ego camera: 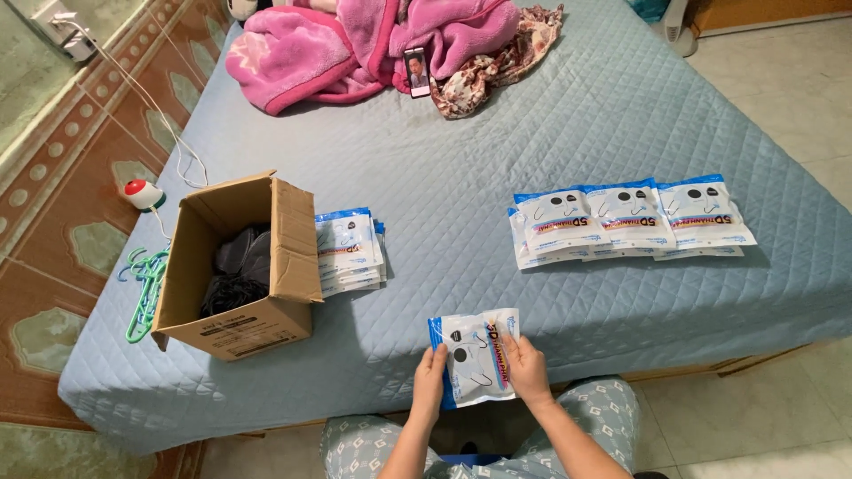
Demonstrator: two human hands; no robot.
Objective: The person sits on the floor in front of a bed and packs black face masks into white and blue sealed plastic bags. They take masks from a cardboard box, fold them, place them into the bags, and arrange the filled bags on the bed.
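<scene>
Packet (477, 357) is being held by both hands, left fingers (432, 365) and right fingers (524, 355) pinching its edges above the bed (444, 177) edge; stacking likely comes next, needing a reach toward the far-right row (630, 217).

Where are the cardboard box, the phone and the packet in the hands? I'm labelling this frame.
cardboard box (286, 238): head view, on its right flap.
phone (417, 72): head view, on its screen.
packet (477, 355): head view, on its clear front.

Cardboard box (286, 244), pink blanket (355, 40), phone (416, 72), green hangers (146, 288)
</scene>
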